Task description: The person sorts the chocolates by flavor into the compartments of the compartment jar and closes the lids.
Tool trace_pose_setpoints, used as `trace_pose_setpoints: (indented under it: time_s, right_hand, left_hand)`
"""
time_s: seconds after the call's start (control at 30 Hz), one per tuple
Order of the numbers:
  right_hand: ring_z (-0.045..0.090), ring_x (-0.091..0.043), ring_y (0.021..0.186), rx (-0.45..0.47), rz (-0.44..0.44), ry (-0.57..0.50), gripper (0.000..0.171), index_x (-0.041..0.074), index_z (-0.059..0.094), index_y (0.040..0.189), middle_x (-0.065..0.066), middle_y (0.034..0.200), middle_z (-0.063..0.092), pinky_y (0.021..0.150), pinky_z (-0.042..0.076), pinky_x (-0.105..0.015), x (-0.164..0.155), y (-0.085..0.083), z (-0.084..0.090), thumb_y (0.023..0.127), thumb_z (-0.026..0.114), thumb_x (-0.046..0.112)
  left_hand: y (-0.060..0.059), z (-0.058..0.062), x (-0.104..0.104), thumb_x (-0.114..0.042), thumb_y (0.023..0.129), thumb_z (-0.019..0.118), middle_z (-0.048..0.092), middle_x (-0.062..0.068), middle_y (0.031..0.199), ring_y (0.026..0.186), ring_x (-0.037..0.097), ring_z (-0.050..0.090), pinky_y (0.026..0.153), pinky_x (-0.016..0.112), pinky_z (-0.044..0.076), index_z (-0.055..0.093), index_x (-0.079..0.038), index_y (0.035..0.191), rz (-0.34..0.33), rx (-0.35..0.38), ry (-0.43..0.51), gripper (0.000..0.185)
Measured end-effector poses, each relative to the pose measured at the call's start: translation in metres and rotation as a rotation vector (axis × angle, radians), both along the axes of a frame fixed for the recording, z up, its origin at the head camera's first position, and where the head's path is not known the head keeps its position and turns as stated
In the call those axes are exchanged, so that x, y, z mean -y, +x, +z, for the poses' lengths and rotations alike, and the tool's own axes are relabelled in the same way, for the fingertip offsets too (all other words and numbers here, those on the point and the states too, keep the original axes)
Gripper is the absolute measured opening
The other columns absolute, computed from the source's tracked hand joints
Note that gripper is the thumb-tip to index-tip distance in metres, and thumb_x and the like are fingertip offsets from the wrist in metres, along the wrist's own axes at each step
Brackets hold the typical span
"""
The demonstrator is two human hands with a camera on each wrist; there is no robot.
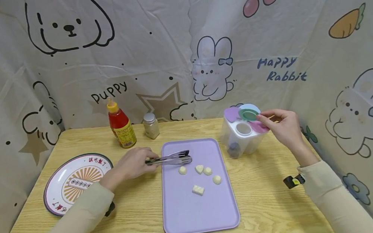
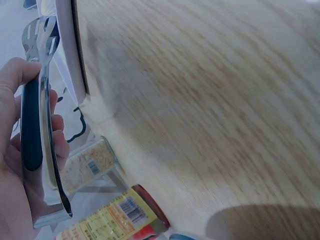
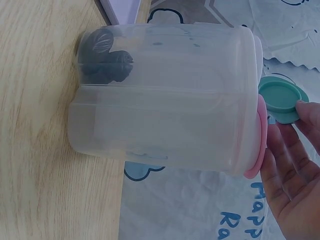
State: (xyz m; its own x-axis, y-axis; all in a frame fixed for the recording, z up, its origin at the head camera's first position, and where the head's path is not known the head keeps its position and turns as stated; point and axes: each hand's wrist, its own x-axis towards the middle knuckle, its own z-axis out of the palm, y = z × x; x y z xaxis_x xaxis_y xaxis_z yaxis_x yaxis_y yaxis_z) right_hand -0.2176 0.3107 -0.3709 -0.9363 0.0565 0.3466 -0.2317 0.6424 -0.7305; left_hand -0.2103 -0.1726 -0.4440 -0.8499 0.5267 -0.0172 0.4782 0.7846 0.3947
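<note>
My left hand [image 1: 133, 164] grips metal tongs [image 1: 170, 159] with dark handles [image 2: 31, 125]; their tips lie over the far left corner of a lilac tray [image 1: 200, 209]. Several pale food pieces [image 1: 199, 169] sit on the tray just beyond the tips. My right hand [image 1: 283, 124] pinches the green flip lid [image 1: 249, 114] [image 3: 280, 97] of a clear, multi-compartment container [image 1: 242, 135] [image 3: 165, 100]. The green lid stands raised and one round opening [image 1: 243, 128] shows. Dark contents [image 3: 102, 55] fill the bottom of one compartment.
A patterned plate [image 1: 74, 181] lies at the left of the wooden table. A red sauce bottle [image 1: 121, 125] and a small shaker jar [image 1: 150, 125] stand at the back. A printed cloth backdrop [image 1: 179, 46] encloses the table on three sides.
</note>
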Motion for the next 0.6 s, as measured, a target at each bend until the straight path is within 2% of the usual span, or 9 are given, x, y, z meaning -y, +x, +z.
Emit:
trace_pose_setpoints:
  time_s: [0.33,0.5,0.6]
  right_hand:
    - [0.061,-0.003,0.076,0.012,-0.004,-0.015,0.035,0.0,0.078,0.112,0.029,0.087,0.066,0.065,0.053,-0.014,0.001,0.001,0.002,0.097,0.077,0.032]
    - [0.061,-0.002,0.075,0.003,-0.021,-0.001,0.035,0.001,0.079,0.111,0.03,0.087,0.065,0.064,0.052,-0.013,0.002,0.0,0.002,0.097,0.077,0.033]
    - [0.06,-0.002,0.076,0.009,-0.031,0.007,0.035,0.002,0.079,0.111,0.03,0.087,0.064,0.064,0.052,-0.013,0.002,0.0,0.001,0.096,0.078,0.035]
  left_hand:
    - [0.0,0.002,-0.004,-0.024,0.092,0.077,0.071,-0.001,0.099,0.078,0.012,0.055,0.07,0.028,0.044,0.081,-0.013,0.119,-0.004,0.009,0.019,0.029]
    - [-0.002,0.008,-0.01,-0.025,0.092,0.078,0.071,-0.001,0.096,0.076,0.011,0.053,0.067,0.026,0.043,0.082,-0.015,0.119,-0.004,-0.037,0.042,0.028]
    - [-0.005,0.016,-0.016,-0.026,0.093,0.079,0.073,0.001,0.102,0.079,0.012,0.057,0.071,0.028,0.048,0.081,-0.015,0.119,-0.007,-0.058,0.056,0.028]
